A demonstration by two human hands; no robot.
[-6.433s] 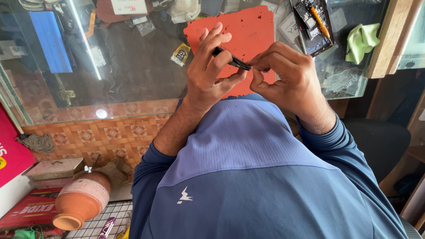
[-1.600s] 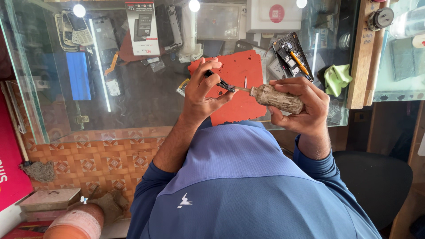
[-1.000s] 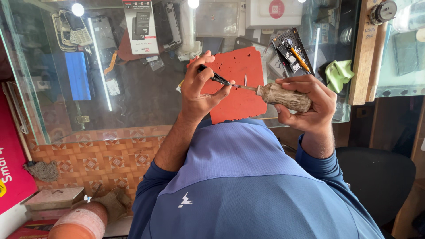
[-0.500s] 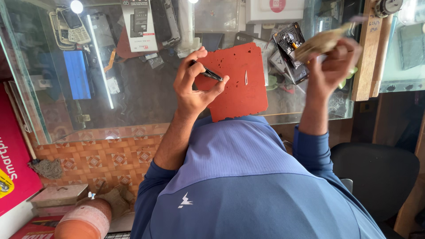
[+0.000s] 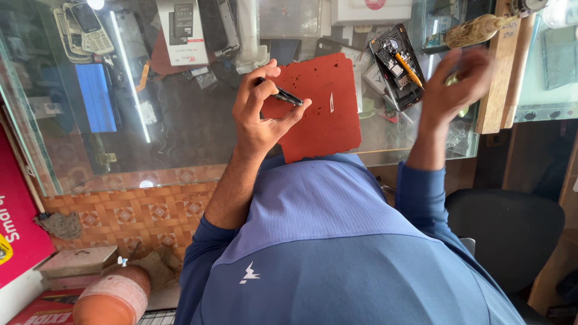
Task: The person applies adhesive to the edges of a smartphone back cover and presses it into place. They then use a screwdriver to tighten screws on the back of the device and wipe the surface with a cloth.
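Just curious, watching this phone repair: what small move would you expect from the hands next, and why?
Probably the right hand comes back down to the small dark part pinched in the left hand over the red mat. The right hand is raised, blurred and apparently empty beside the wooden-handled tool.

Glass-topped counter [image 5: 180,150] with light-tube reflection [image 5: 129,72]; orange patterned tile front [image 5: 138,210] below. Wooden post [image 5: 497,78] at right edge. Black chair [image 5: 506,229] beside it. Clay pot [image 5: 111,298], stacked boxes [image 5: 75,268] on floor.

Right hand [image 5: 459,84] lifted away — wooden-handled tool [image 5: 475,30] now set down.
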